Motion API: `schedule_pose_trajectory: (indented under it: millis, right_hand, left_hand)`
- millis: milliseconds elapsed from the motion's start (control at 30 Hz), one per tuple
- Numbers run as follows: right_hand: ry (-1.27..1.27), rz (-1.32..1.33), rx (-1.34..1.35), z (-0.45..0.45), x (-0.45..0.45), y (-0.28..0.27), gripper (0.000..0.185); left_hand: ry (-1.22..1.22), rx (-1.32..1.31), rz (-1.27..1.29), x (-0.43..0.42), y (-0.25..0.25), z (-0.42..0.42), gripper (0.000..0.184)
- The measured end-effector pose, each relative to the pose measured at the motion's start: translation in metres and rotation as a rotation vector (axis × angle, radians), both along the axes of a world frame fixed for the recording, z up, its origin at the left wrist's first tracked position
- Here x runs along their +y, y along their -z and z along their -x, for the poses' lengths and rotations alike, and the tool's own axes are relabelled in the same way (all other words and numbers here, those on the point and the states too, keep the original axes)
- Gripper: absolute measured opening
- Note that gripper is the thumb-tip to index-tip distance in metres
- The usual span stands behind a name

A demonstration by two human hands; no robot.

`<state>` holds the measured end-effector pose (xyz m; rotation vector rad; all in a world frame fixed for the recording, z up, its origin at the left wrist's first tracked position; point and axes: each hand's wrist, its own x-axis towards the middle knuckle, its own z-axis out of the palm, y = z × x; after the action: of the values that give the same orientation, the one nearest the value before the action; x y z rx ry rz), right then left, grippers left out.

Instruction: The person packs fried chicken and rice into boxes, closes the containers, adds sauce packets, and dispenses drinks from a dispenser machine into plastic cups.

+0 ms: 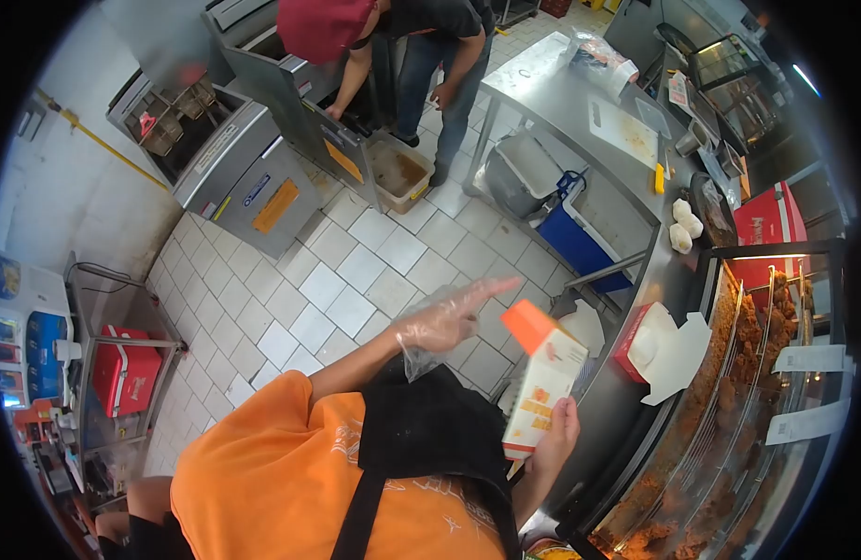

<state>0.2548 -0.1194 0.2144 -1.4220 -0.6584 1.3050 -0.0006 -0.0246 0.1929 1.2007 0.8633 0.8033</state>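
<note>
Orange, white and yellow, that carton [546, 381] is up at a tilt, gripped near its lower end by the right hand [553, 431]! Meanwhile the left hand [440, 325], in clear plastic glove, is free, index finger stretched just above the orange flap. Alongside, an open box [680, 347] sits on the steel table [606, 401], beside a case of fried food [729, 401].

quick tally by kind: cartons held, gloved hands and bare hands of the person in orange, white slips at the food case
Carton: 1
Gloved hand, the left: 1
Bare hand, the right: 1
White slips: 2
Total: 5
</note>
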Motion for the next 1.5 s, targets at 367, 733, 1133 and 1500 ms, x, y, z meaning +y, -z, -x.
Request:
schedule_pose_trajectory:
  millis: [367, 733, 1133, 1500]
  right_hand:
    - [-0.047, 0.114, 0.097, -0.011, -0.012, 0.002, 0.051]
    - [-0.158, -0.102, -0.657, 0.007, -0.014, -0.001, 0.07]
    - [0.013, -0.275, -0.958, 0.003, -0.014, -0.009, 0.057]
    - [0.189, -0.211, -0.975, 0.002, -0.019, -0.002, 0.017]
  left_hand:
    - [0.004, 0.513, -0.866, -0.006, 0.0, -0.037, 0.036]
    - [0.101, 0.433, -0.327, -0.016, 0.018, -0.056, 0.018]
    - [0.034, 0.302, -0.334, -0.018, -0.004, -0.086, 0.064]
    - [-0.047, 0.289, -0.525, -0.017, 0.018, -0.095, 0.028]
